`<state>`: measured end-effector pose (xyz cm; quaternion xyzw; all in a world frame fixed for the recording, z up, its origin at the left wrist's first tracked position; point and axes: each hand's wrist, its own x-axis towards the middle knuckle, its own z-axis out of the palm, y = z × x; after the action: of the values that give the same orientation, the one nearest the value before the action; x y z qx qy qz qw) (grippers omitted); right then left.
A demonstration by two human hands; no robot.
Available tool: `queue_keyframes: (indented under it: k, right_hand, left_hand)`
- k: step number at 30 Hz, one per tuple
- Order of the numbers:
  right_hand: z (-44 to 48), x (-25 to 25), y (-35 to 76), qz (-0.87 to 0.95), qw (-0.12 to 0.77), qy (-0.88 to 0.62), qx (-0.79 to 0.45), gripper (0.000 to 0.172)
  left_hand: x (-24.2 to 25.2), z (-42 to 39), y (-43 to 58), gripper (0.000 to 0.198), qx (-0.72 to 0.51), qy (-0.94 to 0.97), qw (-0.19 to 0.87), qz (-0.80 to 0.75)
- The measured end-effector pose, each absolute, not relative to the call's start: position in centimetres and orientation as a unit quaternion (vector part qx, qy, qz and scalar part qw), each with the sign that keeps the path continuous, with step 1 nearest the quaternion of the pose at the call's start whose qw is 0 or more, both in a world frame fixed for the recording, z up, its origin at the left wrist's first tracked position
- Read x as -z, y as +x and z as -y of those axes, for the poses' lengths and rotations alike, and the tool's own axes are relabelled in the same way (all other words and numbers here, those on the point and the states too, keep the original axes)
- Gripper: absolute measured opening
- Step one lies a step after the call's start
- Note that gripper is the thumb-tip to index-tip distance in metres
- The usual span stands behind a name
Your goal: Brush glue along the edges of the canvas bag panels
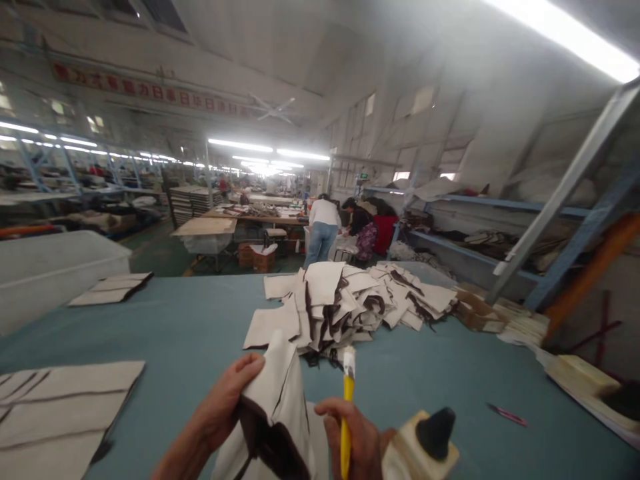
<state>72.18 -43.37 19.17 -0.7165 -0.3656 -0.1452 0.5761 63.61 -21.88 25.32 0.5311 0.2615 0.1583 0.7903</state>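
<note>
My left hand [227,400] pinches a cream fabric piece [287,393] with dark brown edging, holding it up off the table. Part of that piece hangs below the frame edge. In my right hand [357,433] is a yellow-handled brush [349,387], its white-coated bristles pointing up. The right fingers are close beside the fabric; whether they touch it I cannot tell. Just right of this hand stands a cream plastic bottle [403,453] with a black cap [436,433]. A big heap of similar cream pieces [325,287] lies beyond my hands.
The blue-green table [190,333] carries stacked fabric pieces [60,407] at left and a smaller stack [113,288] farther back. Small pink-handled snips [507,415] lie at right. A white bin [55,267] stands at the left edge. Two people [324,227] work beyond the table; shelves [480,247] line the right.
</note>
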Motion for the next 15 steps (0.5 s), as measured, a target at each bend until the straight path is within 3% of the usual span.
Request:
queue_keyframes:
  k: [4,10,15]
  right_hand:
    - [41.7,-19.7,71.1,0.437,0.529,-0.687,0.24,0.03]
    - [40.8,-18.8,67.8,0.449,0.509,-0.674,0.29,0.048]
    - [40.4,-17.1,67.5,0.351,0.506,-0.739,0.273,0.012]
  left_hand:
    - [-26.7,21.7,62.9,0.048,-0.153,0.459,0.834,-0.265]
    - [-27.2,21.8,62.4,0.011,-0.173,0.361,0.862,-0.31]
    - [-26.8,22.7,62.7,0.006,-0.167,0.344,0.863,-0.331]
